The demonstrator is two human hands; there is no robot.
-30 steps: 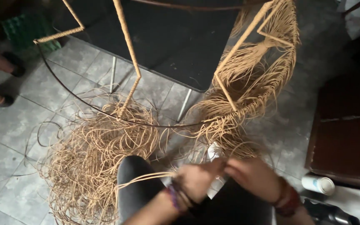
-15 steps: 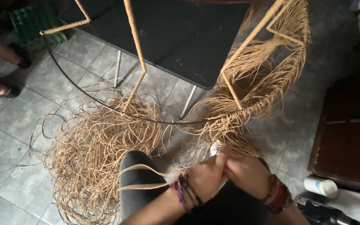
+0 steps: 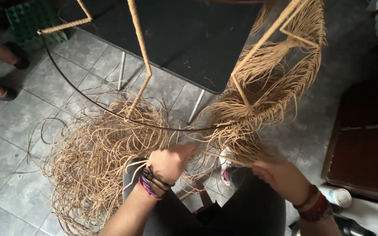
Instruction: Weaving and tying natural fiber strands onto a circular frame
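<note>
Tan rattan strands [image 3: 97, 161] lie heaped on the grey tiled floor [image 3: 9, 131] below the wrapped wire frame [image 3: 241, 87]. Left hand [image 3: 169, 161] and right hand [image 3: 281, 177] each pinch strands beneath the frame's woven side.

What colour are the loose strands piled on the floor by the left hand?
Light tan, straw-coloured strands, seen in the head view, beside the left hand.
</note>
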